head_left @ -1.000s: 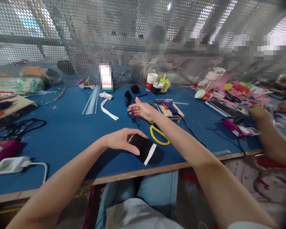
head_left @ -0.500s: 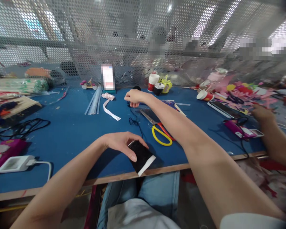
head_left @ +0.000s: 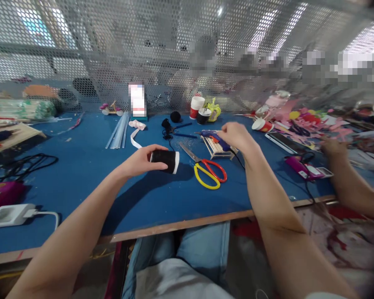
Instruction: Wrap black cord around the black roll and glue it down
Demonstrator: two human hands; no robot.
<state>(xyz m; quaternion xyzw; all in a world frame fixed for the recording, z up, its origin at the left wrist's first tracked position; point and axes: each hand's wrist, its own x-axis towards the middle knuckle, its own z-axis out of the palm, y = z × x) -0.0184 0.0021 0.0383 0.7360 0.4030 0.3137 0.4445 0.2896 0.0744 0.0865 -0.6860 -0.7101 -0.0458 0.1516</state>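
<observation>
Left hand (head_left: 140,162), half-closed, holds the black-wrapped cup (head_left: 162,160) sideways. Right hand (head_left: 237,135) curls at the glue gun's (head_left: 209,133) rear; grip unconfirmed. Scissors (head_left: 200,161) lie between them. Step, judged: gun pickup; lifting would require firm hold, free cord (head_left: 239,160).

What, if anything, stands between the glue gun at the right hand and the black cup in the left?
The scissors: their blades lie on the table between glue gun and black cup. Nothing visible stands upright in that gap.
</observation>
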